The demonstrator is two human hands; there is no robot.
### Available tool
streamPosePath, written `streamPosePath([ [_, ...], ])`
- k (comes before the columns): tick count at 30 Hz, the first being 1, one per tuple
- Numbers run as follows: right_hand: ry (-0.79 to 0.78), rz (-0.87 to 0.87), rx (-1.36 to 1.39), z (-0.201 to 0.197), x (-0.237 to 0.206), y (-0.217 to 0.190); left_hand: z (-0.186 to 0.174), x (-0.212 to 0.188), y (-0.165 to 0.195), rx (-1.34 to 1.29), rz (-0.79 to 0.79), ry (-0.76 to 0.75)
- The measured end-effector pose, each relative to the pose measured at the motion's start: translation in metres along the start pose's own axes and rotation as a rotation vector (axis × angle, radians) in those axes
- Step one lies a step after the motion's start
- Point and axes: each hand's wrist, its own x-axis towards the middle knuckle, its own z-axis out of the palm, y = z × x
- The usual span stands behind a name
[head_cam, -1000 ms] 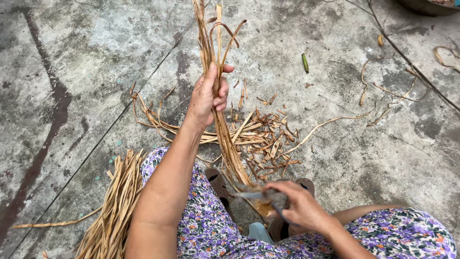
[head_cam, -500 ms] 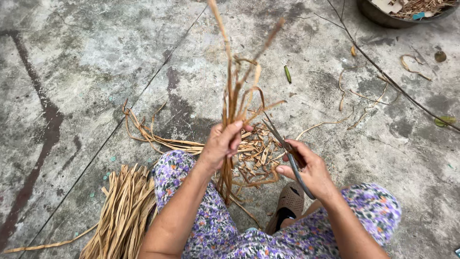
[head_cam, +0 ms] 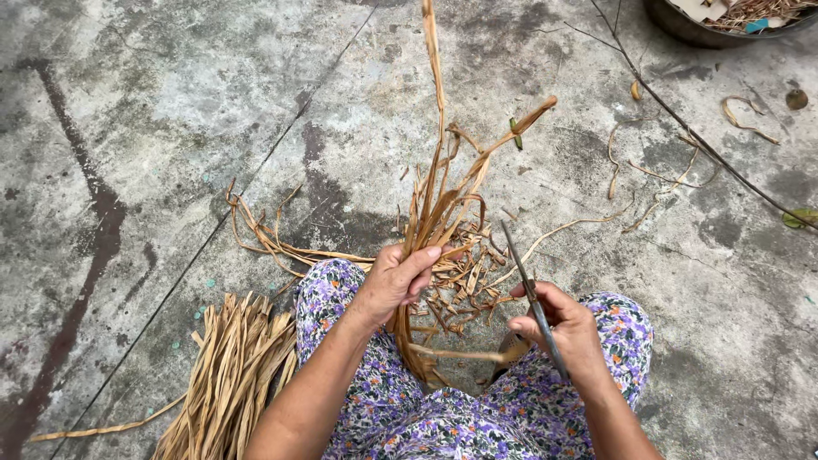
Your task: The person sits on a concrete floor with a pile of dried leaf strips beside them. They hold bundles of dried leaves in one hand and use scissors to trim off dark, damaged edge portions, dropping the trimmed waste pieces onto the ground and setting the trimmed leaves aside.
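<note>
Left hand (head_cam: 399,279) grips the bundle of dried leaf strips (head_cam: 439,204), upright between the knees above the concrete floor (head_cam: 170,111). Right hand (head_cam: 562,328) is closed round a thin knife (head_cam: 527,285), blade up. Stripping looks under way; next, blade must meet strip cleanly.

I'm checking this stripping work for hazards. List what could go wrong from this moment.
1. The knife in the right hand has its blade pointing up toward the left hand, which grips the dried leaf bundle close by; a slip might nick those fingers.
2. The blade works just above the knees in floral trousers, so a downward slip could reach the legs.
3. Loose scraps litter the concrete floor and may snag the blade.
</note>
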Motion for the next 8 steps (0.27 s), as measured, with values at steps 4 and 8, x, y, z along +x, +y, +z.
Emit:
streamPosePath([
  [4,-0.07,-0.109,-0.13,-0.001,-0.003,-0.008,0.001,-0.003,-0.008,0.108,0.018,-0.015],
  [8,-0.071,-0.049,-0.121,0.004,0.001,-0.018,0.003,-0.006,-0.012,0.215,0.034,-0.054],
])
